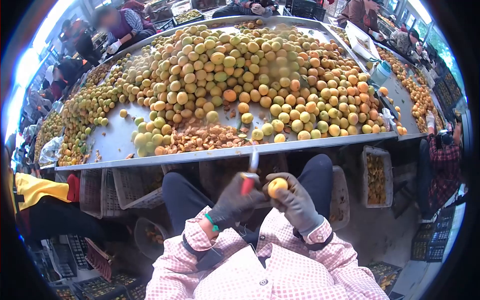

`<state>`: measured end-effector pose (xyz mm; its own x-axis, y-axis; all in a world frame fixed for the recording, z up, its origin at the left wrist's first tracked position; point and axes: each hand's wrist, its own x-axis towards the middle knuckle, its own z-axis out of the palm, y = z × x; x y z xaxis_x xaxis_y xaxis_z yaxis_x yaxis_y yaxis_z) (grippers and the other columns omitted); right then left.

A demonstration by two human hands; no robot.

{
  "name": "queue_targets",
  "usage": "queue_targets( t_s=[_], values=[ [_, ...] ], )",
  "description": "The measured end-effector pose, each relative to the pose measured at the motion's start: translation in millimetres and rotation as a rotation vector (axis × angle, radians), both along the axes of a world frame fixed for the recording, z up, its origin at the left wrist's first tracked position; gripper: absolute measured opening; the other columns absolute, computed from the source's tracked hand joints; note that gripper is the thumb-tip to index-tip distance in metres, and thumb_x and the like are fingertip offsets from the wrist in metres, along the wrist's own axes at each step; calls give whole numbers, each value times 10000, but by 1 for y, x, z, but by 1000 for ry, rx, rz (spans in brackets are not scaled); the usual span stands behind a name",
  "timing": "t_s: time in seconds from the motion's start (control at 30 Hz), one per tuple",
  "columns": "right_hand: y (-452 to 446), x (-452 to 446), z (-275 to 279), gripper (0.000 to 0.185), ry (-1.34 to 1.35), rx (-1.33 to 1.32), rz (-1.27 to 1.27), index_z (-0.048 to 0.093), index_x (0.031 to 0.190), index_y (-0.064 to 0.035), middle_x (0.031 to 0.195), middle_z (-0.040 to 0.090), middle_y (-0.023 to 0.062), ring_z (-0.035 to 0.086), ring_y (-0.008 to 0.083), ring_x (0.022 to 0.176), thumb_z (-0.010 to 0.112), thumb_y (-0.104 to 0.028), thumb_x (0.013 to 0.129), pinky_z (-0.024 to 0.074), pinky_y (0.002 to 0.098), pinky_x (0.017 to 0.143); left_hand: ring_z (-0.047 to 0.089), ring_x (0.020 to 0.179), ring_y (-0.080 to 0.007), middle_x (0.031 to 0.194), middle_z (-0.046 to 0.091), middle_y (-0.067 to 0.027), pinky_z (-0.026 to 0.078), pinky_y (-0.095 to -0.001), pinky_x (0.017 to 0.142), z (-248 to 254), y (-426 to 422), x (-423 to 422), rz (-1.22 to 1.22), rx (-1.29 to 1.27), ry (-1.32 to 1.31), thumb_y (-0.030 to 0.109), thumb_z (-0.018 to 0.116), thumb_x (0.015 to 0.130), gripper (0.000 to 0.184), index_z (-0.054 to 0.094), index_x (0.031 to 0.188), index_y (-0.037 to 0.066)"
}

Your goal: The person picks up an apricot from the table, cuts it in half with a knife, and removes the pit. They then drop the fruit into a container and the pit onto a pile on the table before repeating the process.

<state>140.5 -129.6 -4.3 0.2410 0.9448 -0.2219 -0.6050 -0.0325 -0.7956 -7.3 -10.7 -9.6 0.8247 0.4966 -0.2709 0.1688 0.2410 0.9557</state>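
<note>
My left hand, in a dark glove with a green band at the wrist, is closed around a small knife with a red handle. Its shiny blade points up toward the table edge and is blurred by motion. Close beside it, my right hand, in a grey glove, grips a yellow apricot between thumb and fingers. Both hands are above my lap, in front of the metal table. On the table lie a large heap of apricots and, near its front edge, a pile of brown pits.
Plastic crates stand under the table at left, and a crate of yellow pieces at right. A bluish bottle and a white tray are on the right side. Several other people sit around the tables.
</note>
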Motion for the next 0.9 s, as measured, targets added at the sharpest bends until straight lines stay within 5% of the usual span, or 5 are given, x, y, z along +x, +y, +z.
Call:
queue_targets(
  t_s=[0.1,0.3,0.57,0.73,0.9],
  values=[
    [-4,10,-4,423,137,-10,-133,486,1213,-69,1050,581,64,564,101,803,676,-199,859,449,206,691,548,812,-100,855,548,-40,481,-317,829,20,14,-4,135,-359,8,127,662,840,503,400,1264,60],
    [-10,14,4,481,81,98,-110,469,1234,-59,1057,582,64,581,138,864,702,-98,814,471,239,755,614,990,-250,1203,554,-103,463,-351,914,13,4,-6,22,412,-68,206,751,777,687,378,1341,89],
    [5,-9,8,387,-92,-11,-179,511,1148,-60,963,594,31,545,59,763,670,15,803,446,163,634,650,903,-352,1060,610,-190,519,-372,746,33,-18,1,-119,830,383,182,716,811,507,456,1241,114],
    [0,0,-6,296,174,67,-102,519,1116,-65,915,580,32,558,82,738,642,-214,892,430,172,576,648,813,-399,942,644,-181,529,-409,689,-8,-21,-3,13,537,-137,219,701,820,489,472,1241,123],
    [-4,7,-11,396,322,223,-122,455,1233,-57,1030,558,48,559,106,884,600,-245,916,476,242,795,650,761,-391,856,649,-166,529,-408,640,16,-22,-7,6,744,47,225,689,818,499,473,1253,112]
  ],
)
